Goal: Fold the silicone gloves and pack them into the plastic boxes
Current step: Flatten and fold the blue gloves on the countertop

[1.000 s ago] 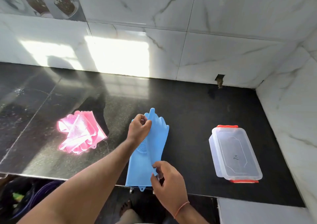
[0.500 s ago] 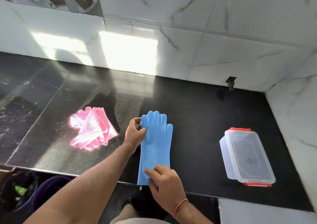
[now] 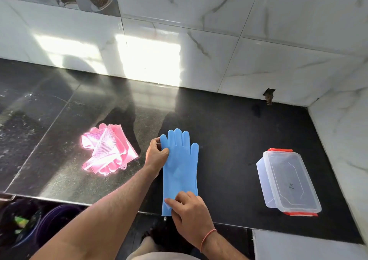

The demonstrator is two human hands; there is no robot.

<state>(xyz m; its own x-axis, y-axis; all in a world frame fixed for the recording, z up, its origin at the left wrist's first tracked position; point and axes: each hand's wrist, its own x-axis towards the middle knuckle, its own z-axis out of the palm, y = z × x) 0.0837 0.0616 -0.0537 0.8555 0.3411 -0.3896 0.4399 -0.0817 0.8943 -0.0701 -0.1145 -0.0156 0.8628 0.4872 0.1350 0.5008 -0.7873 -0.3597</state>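
A blue glove (image 3: 180, 168) lies flat on the black counter (image 3: 239, 140) in the lower middle of the frame, fingers pointing toward the wall and cuff at the counter's near edge. It looks like more than one layer, stacked, though how many cannot be told.

The left hand (image 3: 156, 157) is at the glove's upper left edge, beside its outermost finger. Its thumb lies over the blue surface and its fingers curl at the edge, pinching the glove there. The right hand (image 3: 189, 210) is at the cuff, lower middle of the frame. Its fingers are bent and bunched together on the blue material, the fingertips pressing or nipping the cuff near its left corner; whether the thumb is under the edge cannot be told. A thin orange band (image 3: 208, 239) circles that wrist.

Pink gloves (image 3: 108, 150) lie in a loose heap to the left, well apart from the blue one, in a bright patch of sun. A clear box (image 3: 288, 182) with its lid on and red clips at both short ends sits at the right of the frame, near the side wall, well apart from the hands.

White marbled tiles (image 3: 258, 40) fill the top of the frame.
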